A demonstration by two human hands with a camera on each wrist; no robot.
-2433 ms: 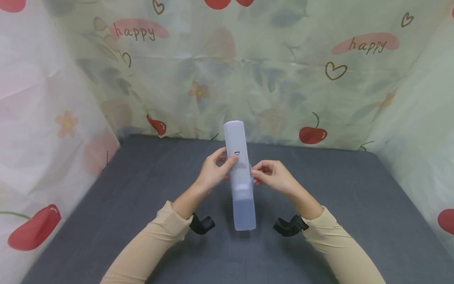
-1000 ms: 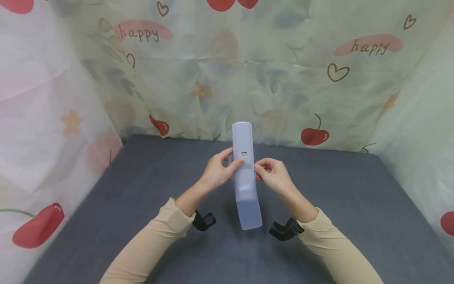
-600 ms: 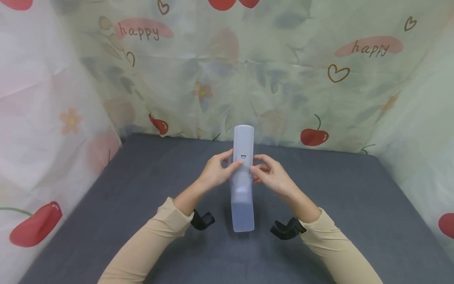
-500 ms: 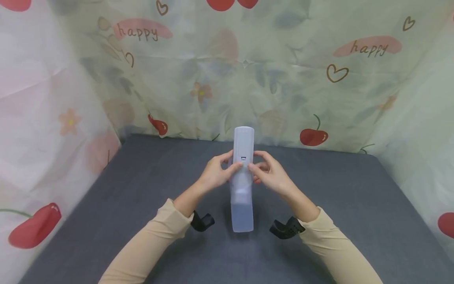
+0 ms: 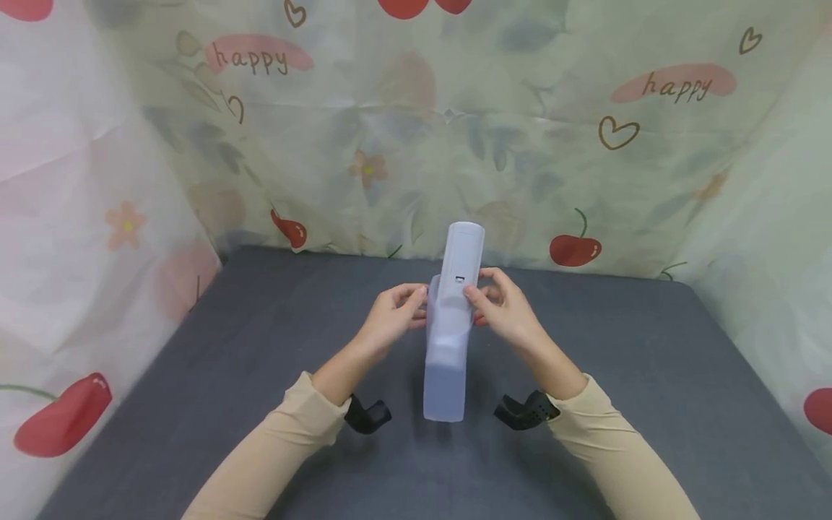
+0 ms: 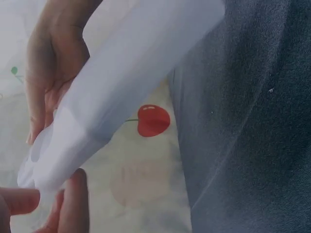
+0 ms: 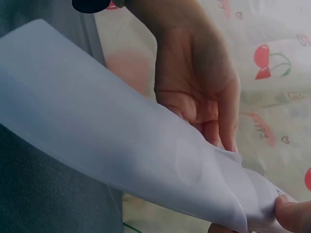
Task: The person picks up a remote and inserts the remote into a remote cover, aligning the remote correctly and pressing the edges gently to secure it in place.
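Patterned cloth point(image 5: 403, 130) stands behind dark surface point(image 5: 617, 325). White casing point(image 5: 448, 339), over the surface between the hands, top leaning right. Right hand point(image 5: 508, 310) grips its right side; left hand point(image 5: 390, 318), fingers bent at left edge, pinching or merely touching: cannot tell. Small slot point(image 5: 459, 279) near right thumb.

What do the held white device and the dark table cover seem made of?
White device: probably hard plastic, smooth and satin, from its soft sheen and small slot. Dark table cover: likely matte fabric, from its grainy, creased look; fibre unclear.
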